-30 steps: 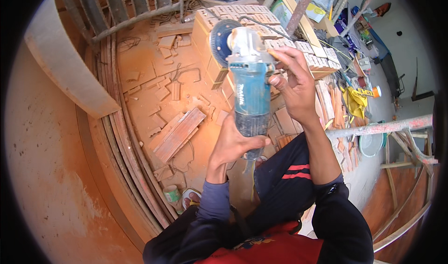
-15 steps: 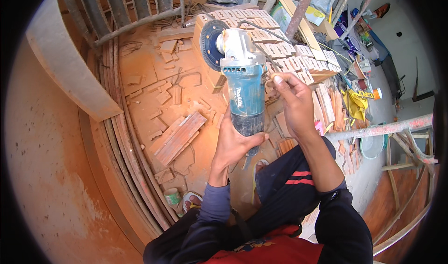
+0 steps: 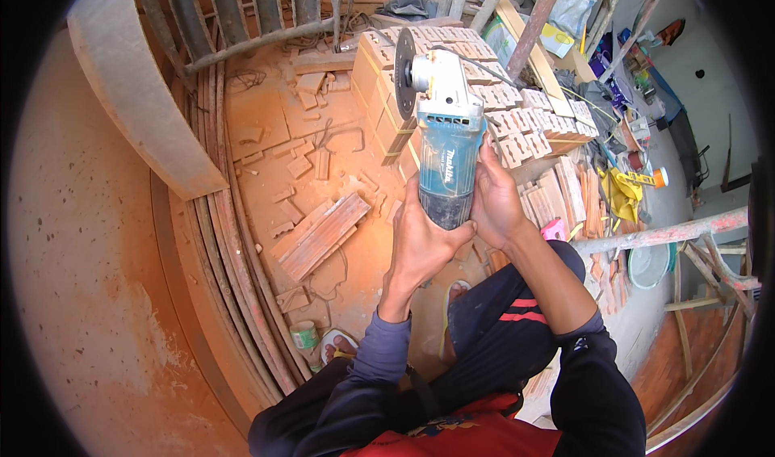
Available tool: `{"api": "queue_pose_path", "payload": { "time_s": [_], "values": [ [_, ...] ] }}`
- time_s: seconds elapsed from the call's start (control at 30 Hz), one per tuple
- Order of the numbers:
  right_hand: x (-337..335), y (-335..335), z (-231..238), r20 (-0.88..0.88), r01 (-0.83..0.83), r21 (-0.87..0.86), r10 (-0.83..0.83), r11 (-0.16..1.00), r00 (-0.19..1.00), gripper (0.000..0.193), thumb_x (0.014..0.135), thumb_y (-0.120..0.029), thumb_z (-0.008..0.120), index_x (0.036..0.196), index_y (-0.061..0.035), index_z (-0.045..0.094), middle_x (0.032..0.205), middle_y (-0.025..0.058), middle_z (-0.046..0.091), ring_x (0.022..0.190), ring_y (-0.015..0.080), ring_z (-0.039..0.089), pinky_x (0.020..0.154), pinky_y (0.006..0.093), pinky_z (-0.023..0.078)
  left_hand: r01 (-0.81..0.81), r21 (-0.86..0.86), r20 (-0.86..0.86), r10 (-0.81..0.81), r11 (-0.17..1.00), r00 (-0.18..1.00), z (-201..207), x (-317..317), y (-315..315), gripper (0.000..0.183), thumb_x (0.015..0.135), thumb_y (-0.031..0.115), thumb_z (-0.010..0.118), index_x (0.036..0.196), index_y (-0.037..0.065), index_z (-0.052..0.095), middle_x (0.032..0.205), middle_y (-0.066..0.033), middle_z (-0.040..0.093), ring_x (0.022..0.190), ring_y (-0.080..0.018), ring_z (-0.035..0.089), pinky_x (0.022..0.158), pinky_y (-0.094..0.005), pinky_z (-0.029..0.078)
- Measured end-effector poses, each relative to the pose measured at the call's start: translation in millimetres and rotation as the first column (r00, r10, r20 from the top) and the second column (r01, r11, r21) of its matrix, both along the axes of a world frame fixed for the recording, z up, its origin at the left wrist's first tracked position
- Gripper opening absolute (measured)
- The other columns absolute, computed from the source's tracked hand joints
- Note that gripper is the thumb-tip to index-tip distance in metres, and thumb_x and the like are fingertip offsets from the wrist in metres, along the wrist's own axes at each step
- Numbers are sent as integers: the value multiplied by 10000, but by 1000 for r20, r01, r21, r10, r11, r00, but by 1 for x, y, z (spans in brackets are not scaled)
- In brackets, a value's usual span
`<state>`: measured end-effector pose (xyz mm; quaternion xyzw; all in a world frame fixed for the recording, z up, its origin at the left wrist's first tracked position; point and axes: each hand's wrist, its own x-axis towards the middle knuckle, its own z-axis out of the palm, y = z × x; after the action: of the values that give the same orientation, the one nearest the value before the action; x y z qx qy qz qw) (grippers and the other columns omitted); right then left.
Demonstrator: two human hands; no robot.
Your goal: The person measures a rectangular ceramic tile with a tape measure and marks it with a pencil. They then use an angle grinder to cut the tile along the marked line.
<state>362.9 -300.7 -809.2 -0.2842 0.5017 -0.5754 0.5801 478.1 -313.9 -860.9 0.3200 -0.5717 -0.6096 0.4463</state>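
Both my hands hold a teal and black angle grinder (image 3: 446, 154) upright in front of me, its silver head pointing away. A thin dark cutting disc (image 3: 404, 76) stands nearly edge-on at the left of the head. My left hand (image 3: 417, 239) wraps the black rear end of the body, thumb across the front. Along the right side lies my right hand (image 3: 498, 203), its fingers partly hidden behind the body. Beyond the tool is a strapped stack of orange hollow clay bricks (image 3: 379, 102). On the dusty floor left of the grinder lies a loose brick (image 3: 327, 235).
Broken brick pieces (image 3: 300, 165) litter the floor. Long metal pipes (image 3: 234, 263) run along the left, near a curved board (image 3: 133, 94). Metal poles (image 3: 537, 25) lean behind the stack. A yellow cloth (image 3: 622, 194) and a round basin (image 3: 648, 265) are at right.
My right hand has come down from beside the grinder's head, where its fingers were pinched, onto the body. The grinder has turned, so its disc shows more edge-on.
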Motion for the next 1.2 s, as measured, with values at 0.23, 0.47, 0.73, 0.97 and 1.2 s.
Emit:
{"api": "queue_pose_path", "payload": {
  "time_s": [0.23, 0.47, 0.73, 0.97, 1.2],
  "values": [
    [-10, -5, -37, 288, -25, -153, 68, 988, 955, 656, 977, -557, 230, 1368, -54, 385, 1285, 186, 518, 1187, 287, 525, 1030, 434, 413, -91, -130, 166, 112, 987, 980, -2, -1, -1, 727, 595, 102, 771, 1219, -67, 440, 1012, -196, 649, 927, -280, 657, 824, -364, 502],
    [-4, -18, -60, 468, 40, -274, 97, 961, 878, 681, 971, -571, 229, 1380, -48, 375, 1284, 190, 529, 1199, 281, 523, 1024, 435, 426, -201, -348, 253, 298, 916, 920, -3, -1, 1, 807, 616, 147, 774, 1291, -80, 396, 1038, -234, 638, 954, -345, 646, 829, -396, 499],
    [-6, -20, -68, 503, 11, -201, 94, 979, 859, 744, 947, -621, 221, 1335, -18, 420, 1143, 230, 597, 1036, 322, 621, 917, 438, 509, -145, -32, 368, 147, 989, 918, -10, 4, 12, 779, 640, 135, 775, 1277, -90, 388, 1052, -229, 635, 931, -317, 653, 828, -361, 501],
    [-17, -18, -74, 512, -94, -241, 209, 966, 833, 725, 916, -632, 347, 1288, -23, 475, 1111, 190, 621, 976, 285, 646, 880, 414, 524, -140, -52, 221, 148, 989, 964, -20, -4, 19, 654, 646, 96, 750, 1196, -78, 442, 1024, -176, 652, 903, -237, 659, 813, -339, 507],
    [-22, -11, -64, 570, -33, -232, 164, 972, 805, 739, 916, -614, 353, 1314, 2, 447, 1125, 254, 602, 995, 356, 629, 897, 450, 512, -3, 54, 198, -8, 999, 980, -14, -6, 20, 595, 644, 84, 729, 1139, -78, 442, 953, -188, 644, 853, -241, 652, 777, -329, 506]
  ]
}}
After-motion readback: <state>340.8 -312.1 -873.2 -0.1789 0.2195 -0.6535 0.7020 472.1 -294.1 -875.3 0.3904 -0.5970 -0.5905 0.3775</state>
